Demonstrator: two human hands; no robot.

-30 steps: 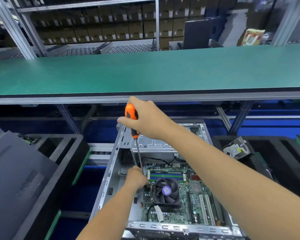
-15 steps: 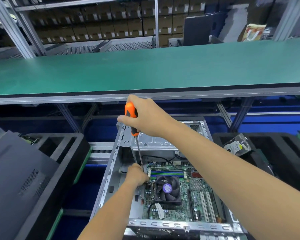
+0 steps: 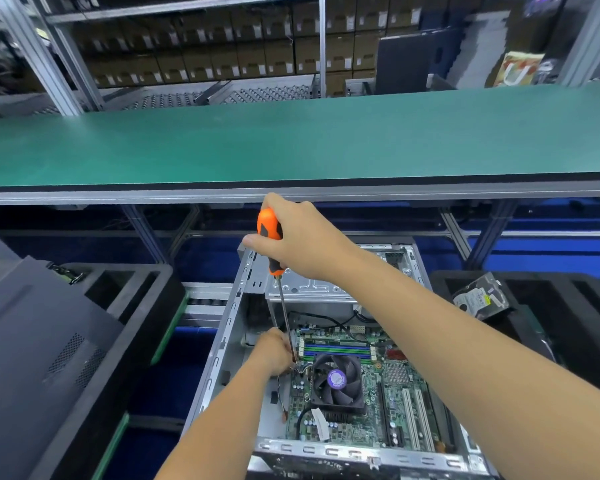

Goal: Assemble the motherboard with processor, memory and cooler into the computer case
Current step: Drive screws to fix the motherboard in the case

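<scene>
An open grey computer case (image 3: 222,344) lies below me with a green motherboard (image 3: 395,407) inside. A black cooler fan (image 3: 337,380) with a purple hub sits on the board, and memory sticks (image 3: 336,349) lie just beyond it. My right hand (image 3: 302,240) grips the orange and black handle of a long screwdriver (image 3: 271,237), held nearly upright. Its shaft runs down to the board's left edge near the fan. My left hand (image 3: 274,351) pinches the lower shaft at the tip; the tip itself is hidden.
A long green bench (image 3: 291,143) spans the view above the case. A dark grey side panel (image 3: 32,358) leans on black foam trays at left. A hard drive (image 3: 478,296) lies in a black tray at right. Shelves of brown boxes (image 3: 222,46) stand behind.
Both hands and the screwdriver stay almost where they were; the view has shifted slightly. No clear turn of the handle shows.
</scene>
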